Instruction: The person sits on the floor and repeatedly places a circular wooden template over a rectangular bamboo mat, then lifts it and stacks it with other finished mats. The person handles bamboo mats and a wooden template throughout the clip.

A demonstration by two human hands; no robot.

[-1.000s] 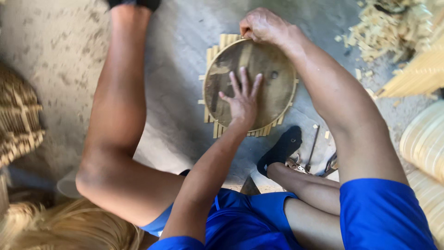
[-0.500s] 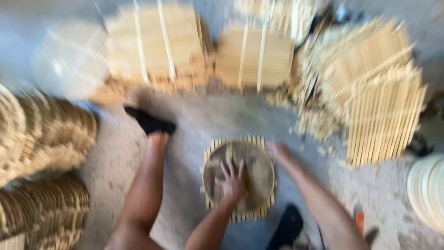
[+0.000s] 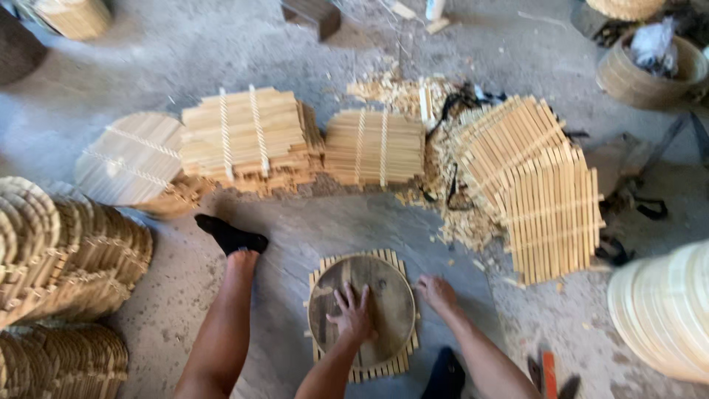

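A dark round wooden disc (image 3: 384,292) lies on a square mat of bamboo slats (image 3: 323,275) on the concrete floor. My left hand (image 3: 353,314) presses flat on the disc with fingers spread. My right hand (image 3: 437,292) rests at the disc's right rim, touching the edge of the slat mat. It looks empty. My left leg stretches out to the left of the mat, its foot in a black sock (image 3: 231,235).
Stacks of square slat mats (image 3: 249,140) (image 3: 375,146) (image 3: 539,185) stand ahead, amid wood shavings (image 3: 458,222). A round trimmed mat stack (image 3: 131,159) and rows of round woven pieces (image 3: 59,244) lie left. Pale round lids (image 3: 665,307) sit right. A red-handled tool (image 3: 549,369) lies near my right arm.
The view has tilted up and pulled back from a close look at the disc, revealing the mat stacks ahead. My hands have stayed on the disc and its right rim.
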